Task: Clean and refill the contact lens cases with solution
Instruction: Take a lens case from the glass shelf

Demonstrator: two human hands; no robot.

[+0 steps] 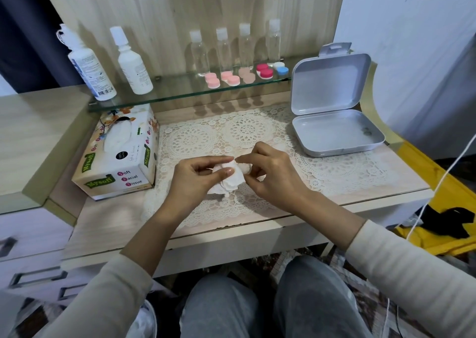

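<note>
A pale wood-grain desk carries a cream lace mat across its middle. Above its back edge runs a long clear glass shelf. At the left of the desk, partly under the shelf, lies a floral cardboard tissue box with a sheet poking out. At the right sits a grey plastic hinged box with its lid up.

On the left of the shelf stand two white solution bottles; near the middle, a row of four clear plastic bottles with white caps. In front of that row lie the round contact lens cases: pale pink, beige, deep pink on white, and white with blue.

Over the mat, the left hand and right hand meet. The fingers of both are curled and pinch a crumpled white tissue between them. Whether the tissue wraps a case cannot be told.
</note>
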